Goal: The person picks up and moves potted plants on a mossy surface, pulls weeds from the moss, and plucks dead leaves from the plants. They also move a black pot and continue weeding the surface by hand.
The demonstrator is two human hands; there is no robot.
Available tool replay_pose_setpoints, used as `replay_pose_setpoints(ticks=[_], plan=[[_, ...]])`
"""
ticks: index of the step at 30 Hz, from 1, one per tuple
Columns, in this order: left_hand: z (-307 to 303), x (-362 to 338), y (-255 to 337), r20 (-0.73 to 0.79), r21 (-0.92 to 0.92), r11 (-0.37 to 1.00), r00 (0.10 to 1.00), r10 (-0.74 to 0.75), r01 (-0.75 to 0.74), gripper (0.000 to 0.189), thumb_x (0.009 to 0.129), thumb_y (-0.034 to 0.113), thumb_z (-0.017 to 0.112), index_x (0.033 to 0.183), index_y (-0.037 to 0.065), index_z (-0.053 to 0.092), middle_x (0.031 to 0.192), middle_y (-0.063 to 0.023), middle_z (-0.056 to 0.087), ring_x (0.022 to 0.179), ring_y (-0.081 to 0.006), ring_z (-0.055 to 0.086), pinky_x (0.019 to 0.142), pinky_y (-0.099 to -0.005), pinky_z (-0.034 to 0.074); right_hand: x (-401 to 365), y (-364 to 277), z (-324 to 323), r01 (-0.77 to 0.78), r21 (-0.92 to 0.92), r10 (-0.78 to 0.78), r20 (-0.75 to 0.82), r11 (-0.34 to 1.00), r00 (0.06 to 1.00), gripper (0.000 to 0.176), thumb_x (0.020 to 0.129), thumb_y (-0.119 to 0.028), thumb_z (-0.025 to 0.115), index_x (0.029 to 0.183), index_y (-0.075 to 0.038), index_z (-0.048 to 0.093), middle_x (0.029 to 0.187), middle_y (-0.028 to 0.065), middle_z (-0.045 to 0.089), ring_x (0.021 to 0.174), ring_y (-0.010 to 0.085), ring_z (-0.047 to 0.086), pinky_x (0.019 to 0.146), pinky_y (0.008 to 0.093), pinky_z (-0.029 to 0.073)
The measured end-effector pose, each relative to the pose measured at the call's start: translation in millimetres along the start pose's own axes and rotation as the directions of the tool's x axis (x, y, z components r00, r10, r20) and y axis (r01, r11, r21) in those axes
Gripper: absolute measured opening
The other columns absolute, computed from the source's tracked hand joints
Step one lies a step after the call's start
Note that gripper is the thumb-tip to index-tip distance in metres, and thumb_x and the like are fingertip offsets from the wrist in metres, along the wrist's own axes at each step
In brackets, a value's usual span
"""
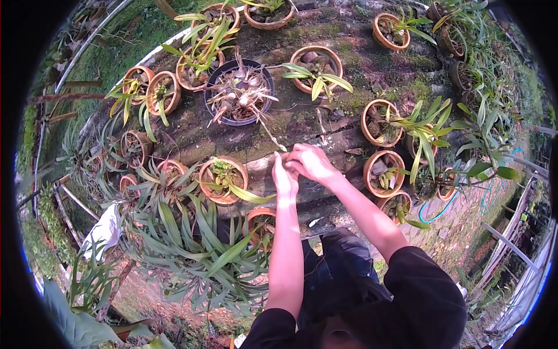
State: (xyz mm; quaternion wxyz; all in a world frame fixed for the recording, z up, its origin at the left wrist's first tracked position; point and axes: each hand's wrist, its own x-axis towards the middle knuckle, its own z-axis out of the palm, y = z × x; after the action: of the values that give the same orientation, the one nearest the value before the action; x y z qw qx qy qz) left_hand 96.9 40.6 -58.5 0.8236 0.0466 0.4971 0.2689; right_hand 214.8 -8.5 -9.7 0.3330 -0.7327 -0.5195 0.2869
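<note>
My left hand and my right hand meet over the mossy surface, fingers closed and touching each other. A thin pale stalk with a whitish-green tip runs from the black plastic pot down to my left fingertips, which seem to pinch it. What my right fingers pinch is hidden by the hands. Dry, spiky roots and bulbs fill the black pot. To the left of my hands stands a clay pot with a small green plant.
Several clay pots with orchid-like plants stand around, such as one at top centre and others on the right. Long strap-like leaves crowd the lower left, beside a white cloth. A blue hose lies at right.
</note>
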Motion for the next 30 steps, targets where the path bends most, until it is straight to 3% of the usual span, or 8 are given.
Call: replay_pose_setpoints(ticks=[4,6,10,16,22,23,26,30], plan=[[-15.4,15.0,-6.9,0.030,0.040,0.999,1.000,-0.003,0.002,0.025,0.105,0.033,0.052,0.094,0.011,0.056,0.077,-0.0012,0.055,0.064,-0.0113,0.055,0.051,-0.0258,0.048,-2.2,6.9,-4.1,-0.204,0.299,0.234,-0.066,0.932,0.970,0.012,0.085,-0.012,0.072,0.094,-0.004,0.071,0.085,0.0126,0.063,0.076,0.0343,0.065,0.070,0.0436,0.052],[-16.1,12.6,-7.0,0.011,0.003,1.000,1.000,0.015,-0.015,0.027,0.106,0.033,0.051,0.089,0.012,0.053,0.072,0.0000,0.050,0.058,-0.0098,0.049,0.045,-0.0242,0.041,7.4,35.8,-3.8,-0.297,0.080,0.305,-0.372,0.951,0.877,0.014,0.086,-0.013,0.072,0.091,-0.001,0.067,0.088,0.0171,0.064,0.081,0.0372,0.066,0.073,0.0458,0.052],[-13.1,4.4,-3.7,0.049,0.059,0.998,0.999,0.014,-0.017,0.026,0.105,0.032,0.053,0.089,0.012,0.051,0.072,0.0012,0.048,0.058,-0.0095,0.046,0.045,-0.0229,0.036,34.2,78.7,-15.6,-0.472,-0.205,0.341,-0.461,0.857,0.819,0.020,0.090,-0.019,0.069,0.093,-0.002,0.062,0.092,0.0199,0.066,0.086,0.0413,0.067,0.072,0.0503,0.054],[-16.8,-1.4,-3.6,0.013,0.102,0.995,1.000,-0.006,0.004,0.028,0.106,0.035,0.051,0.090,0.011,0.052,0.073,0.0002,0.048,0.062,-0.0102,0.048,0.048,-0.0226,0.038,43.9,92.5,-11.1,-0.334,-0.295,0.236,-0.322,0.895,0.917,0.019,0.093,-0.021,0.063,0.093,-0.002,0.062,0.093,0.0211,0.065,0.083,0.0425,0.066,0.071,0.0514,0.052],[18.4,-8.8,3.2,-0.075,-0.020,0.999,0.997,-0.031,0.030,0.029,0.107,0.037,0.048,0.095,0.011,0.056,0.078,-0.0002,0.053,0.070,-0.0114,0.055,0.056,-0.0251,0.045,7.4,18.7,-5.1,-0.033,0.057,0.030,0.052,0.998,0.998,0.013,0.089,-0.017,0.070,0.091,-0.004,0.068,0.086,0.0134,0.062,0.080,0.0347,0.065,0.070,0.0424,0.052],[1.8,2.3,0.2,0.103,-0.028,0.999,0.995,-0.015,0.018,0.028,0.106,0.035,0.050,0.095,0.011,0.056,0.083,-0.0015,0.059,0.072,-0.0108,0.059,0.056,-0.0250,0.046,4.4,16.9,3.0,0.033,0.076,-0.039,0.090,0.997,0.995,0.013,0.087,-0.016,0.071,0.091,-0.003,0.071,0.083,0.0137,0.063,0.077,0.0326,0.066,0.068,0.0411,0.051],[-19.0,16.4,-8.8,-0.020,0.079,0.994,0.997,0.075,-0.073,0.027,0.106,0.034,0.051,0.094,0.011,0.055,0.079,-0.0002,0.055,0.066,-0.0097,0.053,0.052,-0.0236,0.042,15.7,20.2,5.8,-0.198,0.237,0.217,-0.059,0.951,0.974,0.014,0.085,-0.015,0.073,0.090,-0.002,0.071,0.084,0.0160,0.065,0.079,0.0369,0.066,0.072,0.0449,0.052],[-19.8,11.2,0.4,-0.016,0.062,0.997,0.998,0.054,-0.053,0.027,0.105,0.035,0.053,0.090,0.012,0.052,0.076,0.0006,0.052,0.060,-0.0087,0.048,0.047,-0.0224,0.037,40.1,50.9,10.9,-0.489,-0.123,0.423,-0.348,0.864,0.837,0.018,0.086,-0.019,0.072,0.085,-0.001,0.068,0.087,0.0201,0.067,0.082,0.0402,0.067,0.073,0.0474,0.053]])
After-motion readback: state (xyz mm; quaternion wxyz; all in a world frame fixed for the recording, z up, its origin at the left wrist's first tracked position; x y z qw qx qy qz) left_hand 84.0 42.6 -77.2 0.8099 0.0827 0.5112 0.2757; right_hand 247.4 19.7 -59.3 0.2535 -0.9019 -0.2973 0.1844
